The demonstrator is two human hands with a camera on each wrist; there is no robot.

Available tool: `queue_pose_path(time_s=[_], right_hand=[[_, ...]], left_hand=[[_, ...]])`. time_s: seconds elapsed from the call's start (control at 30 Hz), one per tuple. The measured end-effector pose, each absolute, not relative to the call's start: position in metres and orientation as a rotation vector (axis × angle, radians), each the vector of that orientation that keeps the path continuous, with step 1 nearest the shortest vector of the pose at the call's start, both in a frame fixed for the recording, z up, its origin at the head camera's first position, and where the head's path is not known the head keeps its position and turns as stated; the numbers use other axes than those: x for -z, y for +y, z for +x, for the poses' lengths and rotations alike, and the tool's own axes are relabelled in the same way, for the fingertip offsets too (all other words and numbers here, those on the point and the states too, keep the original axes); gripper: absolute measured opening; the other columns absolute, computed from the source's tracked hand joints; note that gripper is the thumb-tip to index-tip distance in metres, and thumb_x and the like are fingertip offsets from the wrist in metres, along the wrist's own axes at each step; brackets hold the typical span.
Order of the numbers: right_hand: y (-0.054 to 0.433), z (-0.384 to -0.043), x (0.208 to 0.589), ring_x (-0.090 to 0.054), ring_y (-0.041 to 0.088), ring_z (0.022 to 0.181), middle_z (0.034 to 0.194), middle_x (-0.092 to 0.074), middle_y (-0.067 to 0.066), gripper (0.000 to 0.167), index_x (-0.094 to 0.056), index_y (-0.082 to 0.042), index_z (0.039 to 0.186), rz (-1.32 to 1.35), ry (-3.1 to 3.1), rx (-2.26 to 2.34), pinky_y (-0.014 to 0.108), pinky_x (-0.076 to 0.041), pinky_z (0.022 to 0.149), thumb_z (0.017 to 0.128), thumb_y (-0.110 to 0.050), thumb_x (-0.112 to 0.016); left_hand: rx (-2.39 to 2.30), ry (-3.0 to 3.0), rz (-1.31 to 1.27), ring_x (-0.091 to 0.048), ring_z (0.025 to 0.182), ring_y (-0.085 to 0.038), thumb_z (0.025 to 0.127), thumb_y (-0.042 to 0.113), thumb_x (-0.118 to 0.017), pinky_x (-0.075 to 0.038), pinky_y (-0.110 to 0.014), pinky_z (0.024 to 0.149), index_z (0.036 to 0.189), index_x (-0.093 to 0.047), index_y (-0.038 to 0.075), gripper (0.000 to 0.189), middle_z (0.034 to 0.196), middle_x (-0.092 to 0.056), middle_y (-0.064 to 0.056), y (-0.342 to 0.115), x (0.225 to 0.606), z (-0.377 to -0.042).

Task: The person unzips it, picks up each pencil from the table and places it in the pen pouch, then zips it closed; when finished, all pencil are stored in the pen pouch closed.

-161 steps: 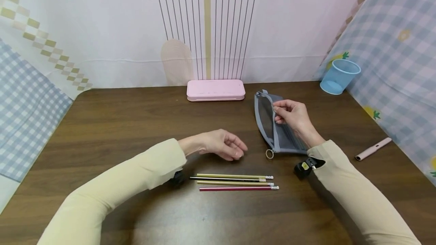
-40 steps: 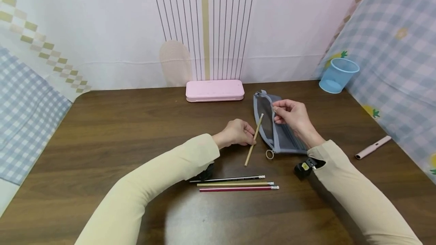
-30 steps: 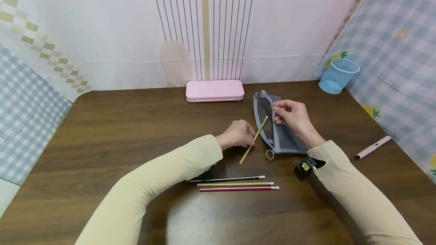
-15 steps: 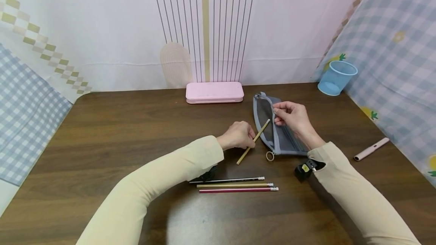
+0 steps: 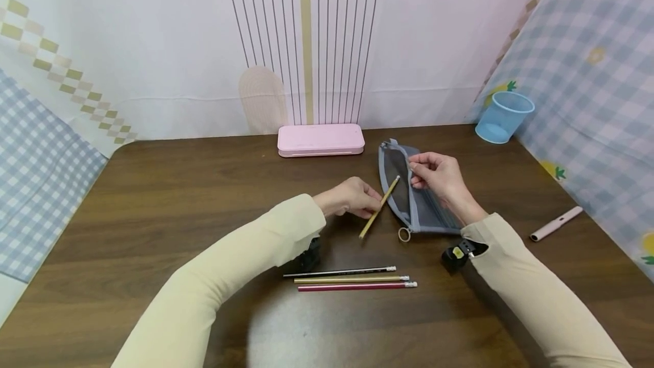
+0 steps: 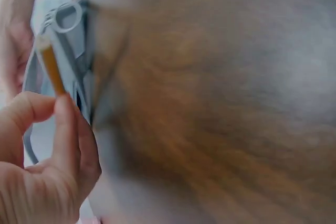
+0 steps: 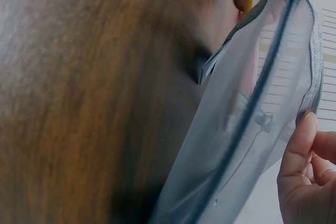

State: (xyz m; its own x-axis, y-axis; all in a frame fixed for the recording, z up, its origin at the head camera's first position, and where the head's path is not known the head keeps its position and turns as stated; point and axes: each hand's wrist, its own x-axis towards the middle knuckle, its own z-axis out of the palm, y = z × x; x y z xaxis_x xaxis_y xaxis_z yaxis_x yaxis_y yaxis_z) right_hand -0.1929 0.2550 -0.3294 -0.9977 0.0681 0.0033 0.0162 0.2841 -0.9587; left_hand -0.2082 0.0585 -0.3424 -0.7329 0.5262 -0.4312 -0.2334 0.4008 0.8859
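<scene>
Head view: pinching a gold pencil (image 5: 386,196) near mid-length between the fingers (image 6: 64,129) of the left hand (image 5: 352,196), with its eraser end (image 5: 398,178) at the mouth of the gray pouch (image 5: 426,209); pinching the pouch's edge with the right hand (image 5: 438,175)

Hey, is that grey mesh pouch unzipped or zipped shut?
Unzipped: the grey mesh pouch gapes, its zippered edges apart, the right hand pinching one.

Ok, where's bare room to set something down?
Widest: the table left of the pink case, beyond the left sleeve. Also bare: below the red pencil, left of the right sleeve; smaller, between the blue cup and pink pen. Crowded: around the grey pouch, with the left hand, right hand and held gold pencil.
</scene>
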Motion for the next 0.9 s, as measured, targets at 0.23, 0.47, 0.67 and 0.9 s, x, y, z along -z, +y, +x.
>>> queue_pose_path(time_s=[0.23,0.47,0.67,0.9], right_hand=[[0.255,-0.193,0.330,-0.057,0.000,0.054,0.066,-0.056,-0.008,0.029,-0.053,0.014,0.116,-0.072,-2.465,-1.880,0.015,-0.052,0.053,0.094,-0.004,-0.054],[0.254,-0.193,0.329,-0.058,0.000,0.055,0.067,-0.057,-0.007,0.030,-0.053,0.014,0.117,-0.071,-2.487,-1.875,0.015,-0.053,0.054,0.095,-0.006,-0.054],[0.254,-0.193,0.328,-0.058,0.000,0.055,0.069,-0.057,-0.006,0.031,-0.053,0.014,0.118,-0.075,-2.513,-1.862,0.015,-0.053,0.055,0.095,-0.007,-0.055],[0.254,-0.194,0.328,-0.058,0.000,0.055,0.067,-0.057,-0.006,0.030,-0.053,0.014,0.117,-0.069,-2.496,-1.884,0.015,-0.053,0.054,0.095,-0.006,-0.055]], left_hand=[[-1.660,1.648,0.024,-0.057,0.069,-0.010,0.091,-0.005,-0.053,-0.055,-0.020,0.072,0.124,-0.053,-0.010,0.033,0.082,-0.058,-0.006,0.074,0.341,-0.219],[-1.838,1.598,-0.091,-0.055,0.067,-0.010,0.089,-0.007,-0.054,-0.052,-0.030,0.090,0.125,-0.051,-0.009,0.035,0.076,-0.056,-0.005,0.094,0.348,-0.225],[-1.953,1.571,-0.150,-0.056,0.065,-0.013,0.087,-0.011,-0.055,-0.051,-0.036,0.092,0.120,-0.052,-0.010,0.033,0.074,-0.055,-0.007,0.106,0.355,-0.223],[-1.984,1.557,-0.146,-0.061,0.081,-0.020,0.087,-0.012,-0.055,-0.052,-0.037,0.090,0.122,-0.050,-0.010,0.036,0.081,-0.056,-0.010,0.111,0.355,-0.218]])
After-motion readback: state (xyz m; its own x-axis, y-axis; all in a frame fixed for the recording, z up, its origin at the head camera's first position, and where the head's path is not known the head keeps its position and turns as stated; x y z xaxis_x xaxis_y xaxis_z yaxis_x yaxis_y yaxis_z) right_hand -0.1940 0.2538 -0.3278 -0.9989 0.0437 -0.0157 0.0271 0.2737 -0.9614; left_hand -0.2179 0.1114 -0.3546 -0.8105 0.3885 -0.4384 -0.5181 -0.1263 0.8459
